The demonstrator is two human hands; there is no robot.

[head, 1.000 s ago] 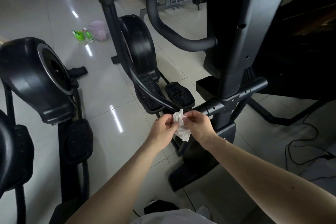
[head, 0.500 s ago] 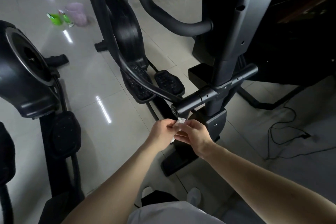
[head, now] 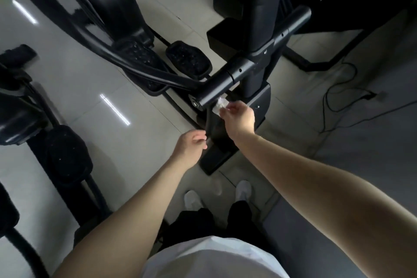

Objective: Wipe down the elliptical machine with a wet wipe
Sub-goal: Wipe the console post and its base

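The black elliptical machine (head: 259,18) stands in front of me, its horizontal crossbar (head: 228,79) running from upper right to lower left above the base. My right hand (head: 239,117) pinches a crumpled white wet wipe (head: 220,104) just under the near end of that crossbar. My left hand (head: 191,144) hovers lower and to the left with loosely curled fingers, holding nothing, close to the machine's base (head: 216,156). The two foot pedals (head: 187,58) lie behind the crossbar.
Another black exercise machine (head: 20,106) stands at the left with its pedal (head: 65,153). Black cables (head: 343,101) trail over the tiled floor at the right. My white shoes (head: 242,189) stand just short of the base.
Both hands held the wipe together before; now the left hand has let go and dropped down-left, while the right hand carries the wipe up to the crossbar's end. My view has tilted downward.
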